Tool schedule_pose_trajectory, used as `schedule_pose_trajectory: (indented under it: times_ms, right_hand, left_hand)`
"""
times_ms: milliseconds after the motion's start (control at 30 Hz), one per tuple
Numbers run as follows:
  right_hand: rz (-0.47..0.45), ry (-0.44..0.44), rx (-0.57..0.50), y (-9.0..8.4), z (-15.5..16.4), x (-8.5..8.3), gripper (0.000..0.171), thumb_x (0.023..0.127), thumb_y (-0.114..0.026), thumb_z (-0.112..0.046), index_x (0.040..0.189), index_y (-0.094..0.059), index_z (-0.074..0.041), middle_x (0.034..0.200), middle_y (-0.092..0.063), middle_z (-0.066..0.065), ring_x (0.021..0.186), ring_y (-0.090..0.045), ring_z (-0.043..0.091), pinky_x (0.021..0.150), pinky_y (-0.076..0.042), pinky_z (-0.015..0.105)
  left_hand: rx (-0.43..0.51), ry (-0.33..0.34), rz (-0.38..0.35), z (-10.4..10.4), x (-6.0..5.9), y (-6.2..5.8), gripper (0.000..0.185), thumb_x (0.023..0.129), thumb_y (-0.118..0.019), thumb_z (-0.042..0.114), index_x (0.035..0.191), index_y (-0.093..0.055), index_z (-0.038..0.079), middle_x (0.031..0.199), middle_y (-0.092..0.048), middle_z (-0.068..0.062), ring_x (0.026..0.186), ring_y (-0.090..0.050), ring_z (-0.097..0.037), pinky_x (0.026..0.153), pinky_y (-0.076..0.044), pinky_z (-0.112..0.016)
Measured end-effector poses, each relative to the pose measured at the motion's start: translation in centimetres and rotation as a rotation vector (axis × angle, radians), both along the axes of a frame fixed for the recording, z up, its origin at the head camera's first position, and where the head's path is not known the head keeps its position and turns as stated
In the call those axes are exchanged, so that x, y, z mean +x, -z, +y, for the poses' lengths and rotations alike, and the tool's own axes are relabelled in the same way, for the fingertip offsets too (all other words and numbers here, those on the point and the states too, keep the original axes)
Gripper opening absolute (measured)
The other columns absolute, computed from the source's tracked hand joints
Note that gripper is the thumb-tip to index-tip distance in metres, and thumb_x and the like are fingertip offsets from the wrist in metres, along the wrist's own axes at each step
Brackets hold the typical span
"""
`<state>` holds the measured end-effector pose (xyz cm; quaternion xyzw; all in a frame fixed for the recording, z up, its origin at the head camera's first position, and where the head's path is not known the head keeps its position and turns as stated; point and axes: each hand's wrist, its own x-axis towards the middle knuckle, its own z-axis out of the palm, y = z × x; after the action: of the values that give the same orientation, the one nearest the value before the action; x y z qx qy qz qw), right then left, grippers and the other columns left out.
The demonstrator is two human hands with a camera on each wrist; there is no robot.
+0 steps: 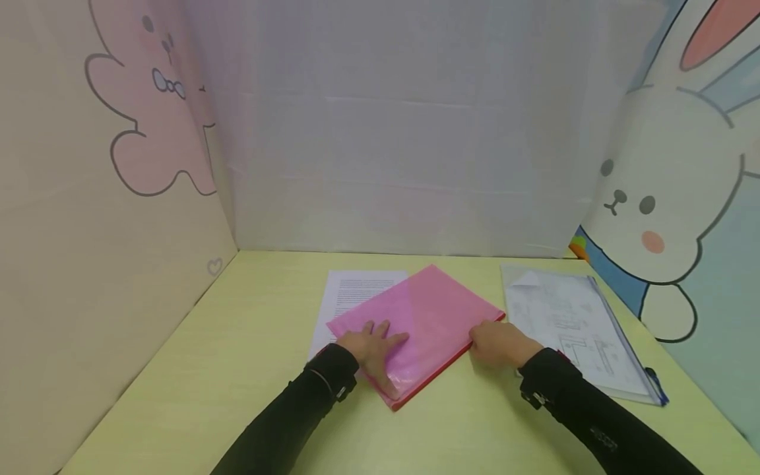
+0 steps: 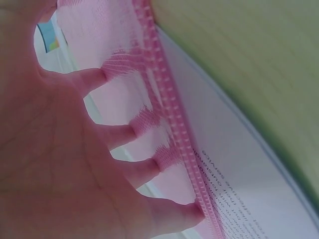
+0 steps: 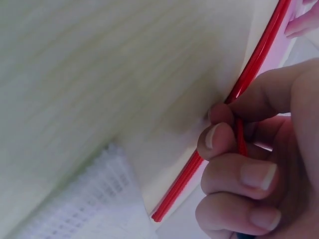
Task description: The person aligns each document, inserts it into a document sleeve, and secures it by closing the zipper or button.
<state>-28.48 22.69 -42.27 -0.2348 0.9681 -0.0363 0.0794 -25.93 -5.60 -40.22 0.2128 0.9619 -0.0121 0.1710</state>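
A pink translucent zip document pouch point(image 1: 433, 310) lies at a slant on the table, its red zipper point(image 1: 433, 377) along the edge nearest the person. With fingers spread, my left hand point(image 1: 373, 351) presses flat on the pouch's left part; the left wrist view shows the fingertips touching its pink mesh surface point(image 2: 119, 94). My right hand point(image 1: 500, 343) is at the right end of the zipper edge. There its curled fingers pinch a red zipper pull point(image 3: 240, 139), partly hidden by the fingers. A printed sheet point(image 1: 350, 293) lies partly under the pouch.
To the right, a clear zip pouch point(image 1: 558, 323) with drawings inside lies on the yellowish table point(image 1: 237, 369), a dark blue pull point(image 1: 655, 381) at its corner. Curtain-like walls point(image 1: 404, 132) with cartoon animals enclose the table at the back and sides.
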Motion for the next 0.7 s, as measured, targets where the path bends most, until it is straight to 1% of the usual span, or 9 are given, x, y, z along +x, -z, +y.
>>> schedule_pose_trajectory:
  times_ms: [200,367,533,700]
  right_hand:
    - [0.021,-0.012,0.018,-0.2,-0.1,0.1,0.011,0.095,-0.063,-0.013,0.086,-0.062,-0.008,0.073,-0.049,0.001,0.067,-0.046,0.019,0.065,-0.041,0.036]
    - [0.055,-0.013,0.044,-0.3,0.3,-0.2,0.011,0.095,-0.063,-0.014,0.085,-0.062,-0.007,0.073,-0.049,0.001,0.066,-0.046,0.018,0.064,-0.043,0.036]
    - [0.107,-0.014,0.086,-0.2,0.9,-0.7,0.013,0.095,-0.061,-0.013,0.085,-0.061,-0.004,0.076,-0.053,0.004,0.065,-0.048,0.019,0.062,-0.050,0.041]
    - [0.117,0.008,0.101,-0.3,1.3,-1.0,0.013,0.094,-0.060,-0.012,0.085,-0.062,-0.003,0.078,-0.056,0.008,0.068,-0.051,0.022,0.066,-0.053,0.046]
  left_hand:
    - [0.009,0.005,-0.005,-0.2,-0.2,0.2,0.117,0.063,-0.087,0.068,0.160,-0.030,0.036,0.168,-0.021,-0.009,0.152,-0.020,-0.040,0.101,-0.042,-0.067]
    - [0.011,0.002,-0.008,-0.2,-0.3,0.3,0.117,0.063,-0.086,0.069,0.160,-0.030,0.037,0.168,-0.020,-0.009,0.152,-0.020,-0.040,0.102,-0.042,-0.066]
    - [0.008,0.007,-0.012,-0.1,-0.3,0.2,0.117,0.063,-0.086,0.069,0.160,-0.029,0.037,0.168,-0.020,-0.009,0.152,-0.019,-0.040,0.104,-0.040,-0.068]
    - [0.003,0.007,-0.005,-0.1,-0.3,0.2,0.117,0.063,-0.086,0.069,0.160,-0.030,0.037,0.168,-0.020,-0.009,0.152,-0.019,-0.040,0.103,-0.041,-0.067]
